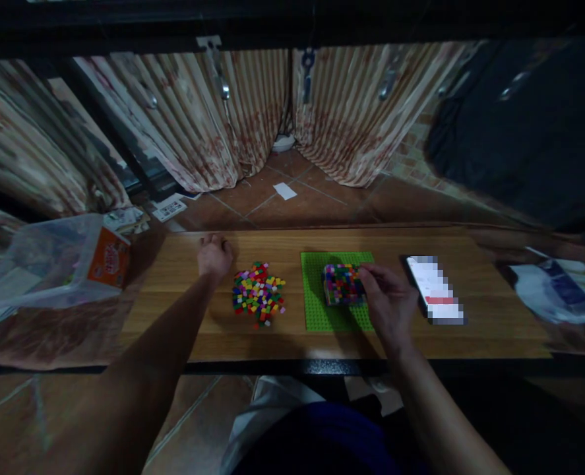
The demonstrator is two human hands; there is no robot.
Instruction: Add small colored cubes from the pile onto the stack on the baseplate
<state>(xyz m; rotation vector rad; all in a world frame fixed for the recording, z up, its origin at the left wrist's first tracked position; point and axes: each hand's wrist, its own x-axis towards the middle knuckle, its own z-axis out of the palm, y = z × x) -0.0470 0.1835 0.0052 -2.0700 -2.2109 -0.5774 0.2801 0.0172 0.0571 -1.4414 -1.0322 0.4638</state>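
A multicoloured block built of small toy bricks (340,284) stands on a green studded baseplate (314,316). My right hand (388,297) is at the block's right end, thumb and fingertips pinched together against its upper right edge. Whatever is between those fingertips is too small or hidden to make out. To the left of the baseplate lies a loose pile of small coloured bricks (257,293). Just beyond the pile's upper left side, my left hand (215,257) rests on the table with its fingers curled in, and nothing shows in it.
A phone (433,289) with a lit screen lies right of the baseplate on the wooden table (173,264). Left of the table is a clear plastic bin (59,257) with an orange label. Plastic packaging (564,287) lies at the right. Striped curtains (252,119) hang behind.
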